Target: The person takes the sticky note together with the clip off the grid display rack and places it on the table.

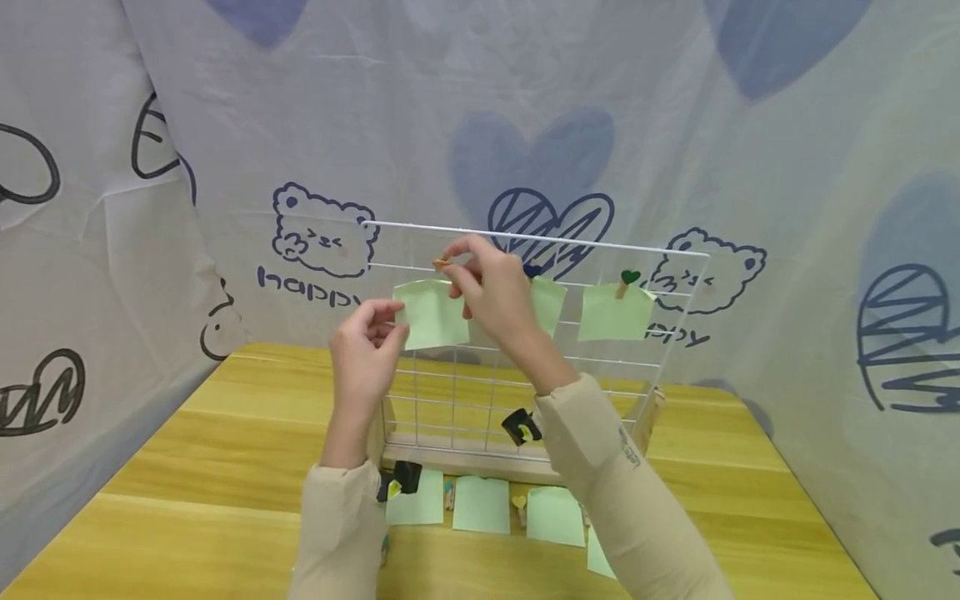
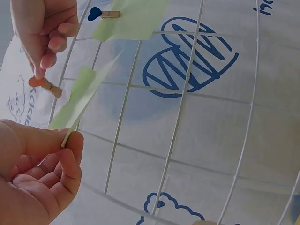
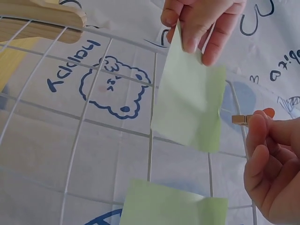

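My left hand [image 1: 366,346] pinches the left edge of a pale green paper sheet [image 1: 431,315] between thumb and finger, holding it up against the white wire grid [image 1: 491,400]. In the left wrist view the sheet is seen nearly edge-on and slightly bent. My right hand [image 1: 491,287] pinches a small wooden clothespin [image 2: 52,88] with an orange top just above the sheet's upper edge. The right wrist view shows the clothespin's tip apart from the paper. To the right, another green sheet [image 1: 550,304] hangs by a clothespin with a dark blue heart [image 2: 95,14], partly behind my right hand.
A third sheet [image 1: 618,315] hangs at the grid's right from a green-heart clothespin [image 1: 630,277]. The grid stands in a wooden base [image 1: 465,463] on the wooden table [image 1: 187,467]. Several green sheets and clothespins, one with a yellow heart [image 1: 519,502], lie before it. A printed cloth [image 1: 412,108] hangs behind.
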`<state>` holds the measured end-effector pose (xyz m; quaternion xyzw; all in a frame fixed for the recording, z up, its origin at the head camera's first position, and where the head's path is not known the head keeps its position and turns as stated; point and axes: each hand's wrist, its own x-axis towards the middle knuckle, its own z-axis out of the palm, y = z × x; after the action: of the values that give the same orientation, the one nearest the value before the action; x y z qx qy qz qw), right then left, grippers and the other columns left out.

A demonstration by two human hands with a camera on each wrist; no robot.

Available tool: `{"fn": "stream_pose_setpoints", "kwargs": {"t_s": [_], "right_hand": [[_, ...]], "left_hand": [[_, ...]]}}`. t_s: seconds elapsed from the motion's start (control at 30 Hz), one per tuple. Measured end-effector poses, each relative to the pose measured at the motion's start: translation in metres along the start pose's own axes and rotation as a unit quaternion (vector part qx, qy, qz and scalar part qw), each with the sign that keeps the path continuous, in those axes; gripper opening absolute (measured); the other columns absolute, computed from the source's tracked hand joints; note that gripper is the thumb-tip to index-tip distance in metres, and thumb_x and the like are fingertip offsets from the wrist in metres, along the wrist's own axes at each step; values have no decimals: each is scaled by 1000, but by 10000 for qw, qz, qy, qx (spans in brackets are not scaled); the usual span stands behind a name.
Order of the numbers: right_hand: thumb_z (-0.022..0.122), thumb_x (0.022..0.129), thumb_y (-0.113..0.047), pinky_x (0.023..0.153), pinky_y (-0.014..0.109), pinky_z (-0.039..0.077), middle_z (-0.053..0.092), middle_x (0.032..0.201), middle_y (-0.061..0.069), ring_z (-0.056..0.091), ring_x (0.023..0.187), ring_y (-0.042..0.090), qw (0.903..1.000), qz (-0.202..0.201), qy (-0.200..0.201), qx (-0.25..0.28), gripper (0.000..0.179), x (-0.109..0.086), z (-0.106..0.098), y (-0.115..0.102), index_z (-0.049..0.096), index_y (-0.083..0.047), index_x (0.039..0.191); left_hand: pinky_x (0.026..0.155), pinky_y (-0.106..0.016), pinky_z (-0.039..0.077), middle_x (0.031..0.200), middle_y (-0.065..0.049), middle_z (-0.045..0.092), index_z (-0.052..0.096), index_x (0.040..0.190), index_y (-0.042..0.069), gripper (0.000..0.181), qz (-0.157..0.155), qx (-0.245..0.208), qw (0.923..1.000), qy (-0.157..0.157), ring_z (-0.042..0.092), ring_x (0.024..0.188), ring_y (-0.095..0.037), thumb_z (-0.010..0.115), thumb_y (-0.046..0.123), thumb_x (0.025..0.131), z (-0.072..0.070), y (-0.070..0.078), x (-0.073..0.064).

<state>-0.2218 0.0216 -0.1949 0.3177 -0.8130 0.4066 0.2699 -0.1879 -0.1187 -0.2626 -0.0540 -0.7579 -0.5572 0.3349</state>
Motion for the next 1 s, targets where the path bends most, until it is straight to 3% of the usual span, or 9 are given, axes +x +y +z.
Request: {"fn": "stream_pose_setpoints", "kwargs": {"t_s": [0.17, 0.3, 0.43, 0.53, 0.73, 1.0], "right_hand": [[58, 85, -2, 37, 24, 40, 57, 57, 7, 47, 37, 17, 9978, -73, 10, 655, 10, -8, -5, 6, 58, 2, 94], [58, 84, 0, 37, 26, 41, 59, 60, 11, 48, 38, 20, 9952, 29, -49, 978, 11, -17, -8, 10, 57, 4, 95], [58, 84, 0, 38, 23, 40, 61, 72, 14, 50, 43, 27, 9937, 363, -82, 1059, 12, -31, -10, 13, 57, 4, 95], [59, 84, -2, 39, 19, 37, 60, 80, 12, 52, 48, 30, 9917, 676, -102, 1089, 12, -40, -11, 15, 58, 4, 95], [60, 84, -2, 42, 22, 42, 60, 85, 11, 54, 51, 22, 9875, 1032, -234, 1170, 12, -55, -13, 19, 59, 4, 95], [60, 83, -2, 44, 25, 45, 62, 86, 10, 56, 57, 26, 9849, 1226, -393, 1158, 13, -69, -13, 26, 61, 3, 95]], "left_hand": [[58, -13, 42, 88, -17, 61, 59, 95, -7, 20, 167, 10, 9999, 25, 56, 69, -22, 62, -11, 76, -5, -4, -7], [57, -13, 43, 87, -16, 62, 60, 96, -6, 21, -31, 44, 10000, -31, 55, 69, -20, 63, -10, 76, -9, -8, -17], [57, -14, 43, 85, -15, 62, 62, 94, -6, 19, -187, 108, 9997, -126, 55, 68, -19, 63, -9, 76, -14, -14, -32], [57, -13, 44, 82, -15, 63, 63, 91, -6, 15, -82, 137, 9998, -87, 55, 66, -17, 63, -8, 77, -17, -18, -41], [55, -13, 44, 80, -16, 64, 65, 88, -6, 11, 165, 1, 9999, 9, 55, 63, -13, 62, -9, 78, -21, -19, -50], [57, -14, 45, 82, -15, 63, 64, 90, -6, 13, -172, -57, 9998, -98, 55, 65, -11, 62, -8, 78, -24, -17, -56]]}}
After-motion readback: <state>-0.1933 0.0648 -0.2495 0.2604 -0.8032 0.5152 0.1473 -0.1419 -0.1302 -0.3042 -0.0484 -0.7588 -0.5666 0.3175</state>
